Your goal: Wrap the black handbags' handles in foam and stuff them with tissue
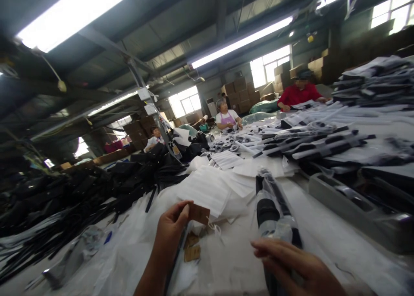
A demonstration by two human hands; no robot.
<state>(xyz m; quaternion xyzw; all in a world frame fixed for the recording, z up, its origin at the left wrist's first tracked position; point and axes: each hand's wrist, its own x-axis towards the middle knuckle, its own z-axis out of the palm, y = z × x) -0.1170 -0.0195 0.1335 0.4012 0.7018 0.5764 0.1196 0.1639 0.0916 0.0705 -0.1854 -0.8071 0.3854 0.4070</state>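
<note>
Between the thumb and fingers of my left hand (173, 225) is a brown cardboard hang tag (199, 213), with a white string loop (216, 228) dangling from its right end. A few more brown tags (192, 253) lie on the table just below it. My right hand (293, 263) is stretched flat over the near part of a rolled black item in clear plastic (268, 210). Its fingers lie close together, and whether they touch the plastic is hard to tell. White foam sheets (205, 188) are spread beyond my left hand.
Black straps and fabric pieces (106, 188) are heaped on the left. To the right sits a grey tray (343, 214) with dark things in it. Wrapped bundles (323, 145) are piled farther back. Several people work around the table, one in a red top (299, 95). A post (152, 106) rises at centre left.
</note>
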